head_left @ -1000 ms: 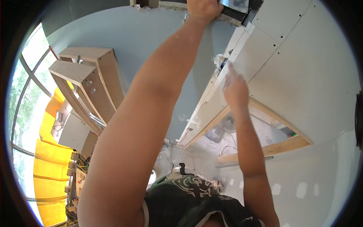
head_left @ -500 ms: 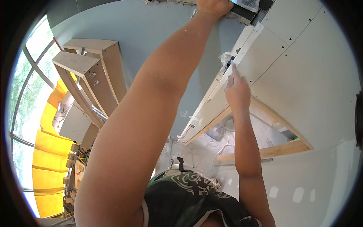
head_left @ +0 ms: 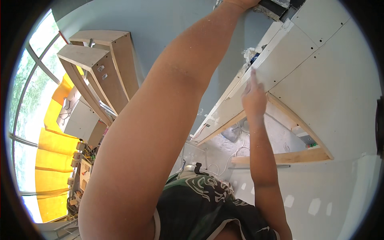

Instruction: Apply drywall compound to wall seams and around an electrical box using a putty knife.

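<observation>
At the top edge my left hand is at the dark ledge, mostly cut off, so its fingers cannot be read. My right hand is raised against the long white board edge of the panelled surface, index finger pointing along it and blurred, other fingers curled; whether they hold something I cannot make out. Just past the fingertip, a dark blue item sits in the gap among crumbly white material. A blue-grey surface lies behind my left arm.
Two plywood frames stand at the left, near windows with yellow drapes. A triangular timber-framed opening shows dusty cables and clutter. A patched pale wall fills the lower right; cluttered wooden items lie lower left.
The view has shifted, so the room appears higher and my left hand has moved up and right, further out of frame. My right hand stays along the board edge.
</observation>
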Demonstrator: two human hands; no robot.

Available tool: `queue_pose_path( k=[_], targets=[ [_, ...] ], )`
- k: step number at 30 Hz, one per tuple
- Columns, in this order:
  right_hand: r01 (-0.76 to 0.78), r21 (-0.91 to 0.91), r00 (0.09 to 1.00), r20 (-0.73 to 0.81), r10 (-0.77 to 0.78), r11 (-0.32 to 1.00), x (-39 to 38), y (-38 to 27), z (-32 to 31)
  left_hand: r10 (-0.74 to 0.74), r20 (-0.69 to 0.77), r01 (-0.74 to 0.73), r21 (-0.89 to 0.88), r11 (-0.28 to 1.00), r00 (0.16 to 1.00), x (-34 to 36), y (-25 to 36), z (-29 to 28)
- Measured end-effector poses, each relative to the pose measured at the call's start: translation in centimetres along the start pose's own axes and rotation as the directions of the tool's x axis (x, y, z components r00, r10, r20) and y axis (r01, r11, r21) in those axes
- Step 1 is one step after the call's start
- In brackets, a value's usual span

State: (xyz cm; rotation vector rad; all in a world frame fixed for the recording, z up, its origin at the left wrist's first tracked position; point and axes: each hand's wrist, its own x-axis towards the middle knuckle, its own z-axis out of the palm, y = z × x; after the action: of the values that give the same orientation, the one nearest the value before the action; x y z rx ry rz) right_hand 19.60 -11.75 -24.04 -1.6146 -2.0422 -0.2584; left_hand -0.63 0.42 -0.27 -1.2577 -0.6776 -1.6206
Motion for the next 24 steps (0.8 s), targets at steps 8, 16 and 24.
queue_pose_path(
  k=[8,16,24],
  targets=[
    [0.019,0.031,0.982,0.185,-0.024,0.999,-2.4,0.5,2.1,-0.003,0.011,0.003,0.002,1.000,1.000,-0.7,-0.1,-0.4],
    [0.017,0.078,0.997,-0.070,-0.012,0.997,-2.9,1.7,6.5,0.003,-0.020,-0.004,-0.014,1.000,1.000,-0.2,-0.1,0.3],
    [0.030,0.180,1.000,-0.003,-0.030,0.983,-1.8,-1.1,0.4,0.015,-0.030,-0.015,-0.008,1.000,0.999,-0.6,-0.4,-0.1]
  ],
)
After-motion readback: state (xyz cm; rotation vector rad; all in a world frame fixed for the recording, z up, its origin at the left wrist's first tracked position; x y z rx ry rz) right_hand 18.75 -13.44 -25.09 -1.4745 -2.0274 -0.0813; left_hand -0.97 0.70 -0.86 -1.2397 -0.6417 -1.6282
